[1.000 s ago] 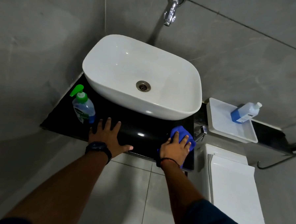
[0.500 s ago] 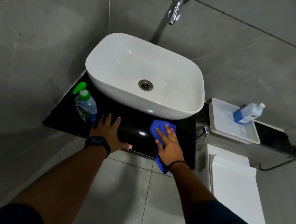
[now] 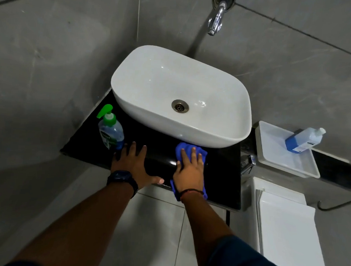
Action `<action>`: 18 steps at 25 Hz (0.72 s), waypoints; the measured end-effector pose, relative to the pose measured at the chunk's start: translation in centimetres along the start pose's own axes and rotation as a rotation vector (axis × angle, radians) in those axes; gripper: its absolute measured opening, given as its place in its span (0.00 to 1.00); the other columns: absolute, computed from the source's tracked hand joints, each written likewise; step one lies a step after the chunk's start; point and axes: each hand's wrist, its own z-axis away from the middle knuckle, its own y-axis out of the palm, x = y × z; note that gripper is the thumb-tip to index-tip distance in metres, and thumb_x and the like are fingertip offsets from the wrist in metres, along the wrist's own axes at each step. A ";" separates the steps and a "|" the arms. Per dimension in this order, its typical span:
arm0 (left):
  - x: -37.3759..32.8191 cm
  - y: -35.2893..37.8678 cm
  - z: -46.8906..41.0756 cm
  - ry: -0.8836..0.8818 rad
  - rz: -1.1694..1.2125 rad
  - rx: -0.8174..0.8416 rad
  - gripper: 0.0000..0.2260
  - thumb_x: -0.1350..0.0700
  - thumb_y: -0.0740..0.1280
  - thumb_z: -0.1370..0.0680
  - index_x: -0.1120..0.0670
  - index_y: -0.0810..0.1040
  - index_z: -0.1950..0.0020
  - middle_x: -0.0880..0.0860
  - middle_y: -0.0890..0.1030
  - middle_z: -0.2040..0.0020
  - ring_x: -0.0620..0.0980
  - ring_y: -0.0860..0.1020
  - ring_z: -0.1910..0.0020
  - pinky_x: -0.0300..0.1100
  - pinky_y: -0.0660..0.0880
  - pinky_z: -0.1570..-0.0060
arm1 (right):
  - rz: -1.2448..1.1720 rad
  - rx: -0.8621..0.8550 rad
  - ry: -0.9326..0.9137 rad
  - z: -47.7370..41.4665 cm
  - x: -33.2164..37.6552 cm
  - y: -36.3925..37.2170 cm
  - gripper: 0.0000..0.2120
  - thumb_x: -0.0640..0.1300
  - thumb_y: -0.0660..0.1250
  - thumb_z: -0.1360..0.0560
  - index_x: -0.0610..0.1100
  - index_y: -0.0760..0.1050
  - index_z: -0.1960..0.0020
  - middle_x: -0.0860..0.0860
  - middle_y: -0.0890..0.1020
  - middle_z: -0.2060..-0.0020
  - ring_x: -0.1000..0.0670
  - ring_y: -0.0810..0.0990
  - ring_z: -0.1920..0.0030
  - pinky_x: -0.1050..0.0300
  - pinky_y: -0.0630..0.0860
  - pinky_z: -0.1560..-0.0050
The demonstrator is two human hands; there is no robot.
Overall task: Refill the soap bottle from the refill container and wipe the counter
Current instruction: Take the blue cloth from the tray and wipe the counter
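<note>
A clear soap bottle [image 3: 110,133] with a green pump stands upright at the left end of the black counter [image 3: 221,176]. My left hand [image 3: 132,165] lies flat on the counter just right of the bottle, fingers spread. My right hand [image 3: 190,170] presses a blue cloth [image 3: 185,150] flat against the counter in front of the basin, and part of the cloth hangs over the front edge. The refill container [image 3: 303,140], holding blue liquid and closed with a white cap, lies tilted in a white tray [image 3: 271,156] at the right.
A white basin [image 3: 152,87] sits on the counter under a chrome wall tap [image 3: 216,19]. A chrome fitting [image 3: 249,164] sticks out at the counter's right end. A white toilet cistern [image 3: 283,224] stands below the tray. Grey tiled walls close in on the left and behind.
My right hand has slid the blue cloth leftward along the counter, from the right end to the middle in front of the basin. My left hand has stayed planted beside the soap bottle.
</note>
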 end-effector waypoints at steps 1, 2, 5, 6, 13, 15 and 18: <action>0.0 0.0 -0.1 0.005 0.013 -0.011 0.56 0.23 0.65 0.49 0.45 0.52 0.26 0.55 0.55 0.24 0.60 0.53 0.27 0.59 0.57 0.31 | -0.029 0.047 -0.143 0.1 -0.1 -0.2 0.23 0.46 0.59 0.22 0.51 0.65 0.27 0.46 0.59 0.24 0.43 0.53 0.24 0.52 0.49 0.24; 0.1 -0.1 -0.2 0.013 0.029 -0.012 0.56 0.24 0.67 0.49 0.45 0.53 0.27 0.56 0.56 0.25 0.60 0.55 0.27 0.58 0.58 0.32 | -0.075 0.098 -0.269 0.4 -0.5 -0.5 0.22 0.44 0.60 0.22 0.50 0.67 0.28 0.46 0.61 0.25 0.43 0.55 0.24 0.54 0.49 0.24; -0.4 -0.6 -0.7 0.083 0.047 -0.001 0.54 0.27 0.70 0.48 0.46 0.57 0.27 0.56 0.57 0.25 0.61 0.56 0.28 0.56 0.59 0.32 | -0.154 0.168 -0.435 1.5 -3.5 -1.7 0.20 0.41 0.62 0.22 0.50 0.71 0.31 0.49 0.65 0.27 0.45 0.59 0.25 0.59 0.50 0.26; -0.7 -0.8 -1.0 0.127 0.041 0.005 0.53 0.28 0.71 0.47 0.47 0.58 0.27 0.56 0.58 0.26 0.61 0.57 0.28 0.55 0.59 0.32 | -0.155 0.134 -0.387 1.7 -4.6 -1.9 0.19 0.41 0.62 0.22 0.50 0.71 0.32 0.49 0.66 0.27 0.46 0.59 0.25 0.60 0.50 0.27; -10.0 -0.8 -1.0 0.486 0.188 0.036 0.38 0.32 0.68 0.36 0.48 0.67 0.32 0.50 0.69 0.33 0.53 0.68 0.36 0.48 0.70 0.39 | -0.407 -0.198 0.291 0.3 -11.8 -7.9 0.18 0.34 0.62 0.23 0.44 0.75 0.35 0.44 0.71 0.30 0.44 0.69 0.31 0.57 0.63 0.31; -15.7 -0.2 -1.4 0.599 0.224 0.026 0.34 0.34 0.67 0.34 0.48 0.68 0.33 0.49 0.71 0.37 0.52 0.70 0.39 0.47 0.71 0.42 | -0.531 -0.353 0.422 -1.3 -14.9 -10.5 0.17 0.35 0.62 0.23 0.45 0.75 0.35 0.43 0.74 0.33 0.42 0.72 0.34 0.59 0.66 0.36; -25.1 1.4 -2.9 0.710 0.249 0.039 0.29 0.38 0.67 0.32 0.49 0.69 0.34 0.50 0.72 0.39 0.53 0.71 0.41 0.46 0.71 0.43 | -0.616 -0.412 0.472 -4.7 -20.9 -13.6 0.17 0.37 0.62 0.22 0.47 0.74 0.34 0.45 0.75 0.34 0.45 0.72 0.34 0.63 0.65 0.38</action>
